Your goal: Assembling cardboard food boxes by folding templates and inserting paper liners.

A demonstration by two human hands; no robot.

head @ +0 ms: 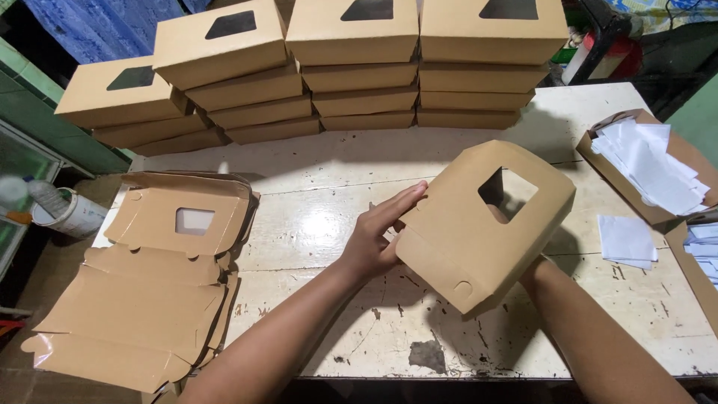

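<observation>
Nearest, a stack of flat blanks (142, 299) is lying unfolded at the table's (336, 224) left edge, waiting its turn. In the middle, a windowed box (479, 224) is being held tilted above the table, folded into shape: the left hand (378, 236) is pressing flat, fingers extended, against its side, while the right hand (535, 269) is hidden behind it, grip impossible to tell. Farthest, finished boxes (359, 67) are standing in several stacks, with white papers (647, 168) in a carton at right.
</observation>
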